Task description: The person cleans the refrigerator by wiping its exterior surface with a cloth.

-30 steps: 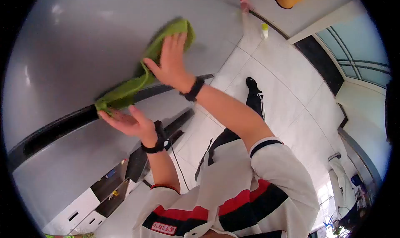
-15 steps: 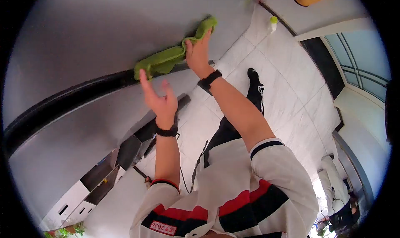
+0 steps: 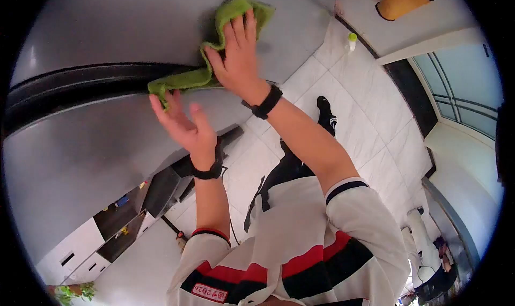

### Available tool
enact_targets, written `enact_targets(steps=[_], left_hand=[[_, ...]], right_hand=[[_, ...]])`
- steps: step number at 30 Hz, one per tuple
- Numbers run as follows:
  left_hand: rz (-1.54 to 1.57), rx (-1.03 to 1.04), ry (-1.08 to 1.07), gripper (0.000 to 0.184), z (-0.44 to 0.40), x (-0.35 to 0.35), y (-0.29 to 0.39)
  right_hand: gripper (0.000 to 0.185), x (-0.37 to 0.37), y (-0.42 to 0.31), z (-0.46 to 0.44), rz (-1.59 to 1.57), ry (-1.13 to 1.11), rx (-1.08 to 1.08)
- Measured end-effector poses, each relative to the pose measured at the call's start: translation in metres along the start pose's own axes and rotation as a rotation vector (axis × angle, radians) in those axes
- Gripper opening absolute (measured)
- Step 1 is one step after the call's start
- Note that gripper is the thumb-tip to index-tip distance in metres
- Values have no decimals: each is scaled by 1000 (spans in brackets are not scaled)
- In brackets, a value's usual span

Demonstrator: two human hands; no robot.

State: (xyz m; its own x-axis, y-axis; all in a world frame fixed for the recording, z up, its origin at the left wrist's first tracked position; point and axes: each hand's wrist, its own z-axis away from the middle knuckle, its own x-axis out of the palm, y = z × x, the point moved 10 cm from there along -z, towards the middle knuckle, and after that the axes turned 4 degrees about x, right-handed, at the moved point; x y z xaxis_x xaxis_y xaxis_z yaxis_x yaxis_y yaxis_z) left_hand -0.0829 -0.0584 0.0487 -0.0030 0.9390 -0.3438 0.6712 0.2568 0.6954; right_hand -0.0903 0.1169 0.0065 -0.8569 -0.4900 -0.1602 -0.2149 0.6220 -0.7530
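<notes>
A green cloth [image 3: 185, 80] lies against a large grey glossy panel [image 3: 134, 27], its lower end along a long black recessed strip [image 3: 102, 75]. My right hand [image 3: 241, 62] presses the cloth's bunched upper part to the panel, fingers extended over it and thumb at its near edge. At the cloth's lower left end is my left hand [image 3: 188, 131], with its fingertips touching the fabric. That hand's thumb stands apart from the fingers, and the palm is bare. Both wrists wear dark bands.
Pale tiles [image 3: 365, 113] cover the floor, where a white bottle with a yellow-green cap [image 3: 351, 42] stands. An orange-yellow cylindrical object [image 3: 405, 3] is at the top right. White drawers [image 3: 72, 249] and a plant [image 3: 75, 292] are lower left. Glass-panelled doors [image 3: 456, 80] are at right.
The right hand has moved up and slightly left, spreading the cloth's upper part higher on the panel. The left hand has shifted left with the cloth's lower end. The camera view has tilted slightly.
</notes>
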Motion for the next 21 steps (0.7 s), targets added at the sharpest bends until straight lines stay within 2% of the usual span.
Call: enact_targets(steps=[2,5,8,11,14,16,18,21], left_hand=[[34,33,13,72,-10,-7,15],[41,40,54,71,-11,-18,28],[22,61,34,69,-4,-26,35],[-44,93,-32,67,9,-32,28],[-70,99,-47,65,22,-38,25],[-67,76,-57,65,29,-41,25],[-63,40,-84,65,34,-41,26],[-48,108,-31,65,32,-47,38]], right_hand=[[56,-7,-26,-22,13,49,-50],[54,12,-38,-8,6,-108,-117],[62,24,-59,43,-133,-298,-346],[59,15,-37,59,-173,-379,-212],[50,-13,17,70,-189,-192,204],[45,-23,39,57,-330,-191,452],[41,-27,40,35,-413,-177,560],[41,-29,11,-15,-413,-88,407]])
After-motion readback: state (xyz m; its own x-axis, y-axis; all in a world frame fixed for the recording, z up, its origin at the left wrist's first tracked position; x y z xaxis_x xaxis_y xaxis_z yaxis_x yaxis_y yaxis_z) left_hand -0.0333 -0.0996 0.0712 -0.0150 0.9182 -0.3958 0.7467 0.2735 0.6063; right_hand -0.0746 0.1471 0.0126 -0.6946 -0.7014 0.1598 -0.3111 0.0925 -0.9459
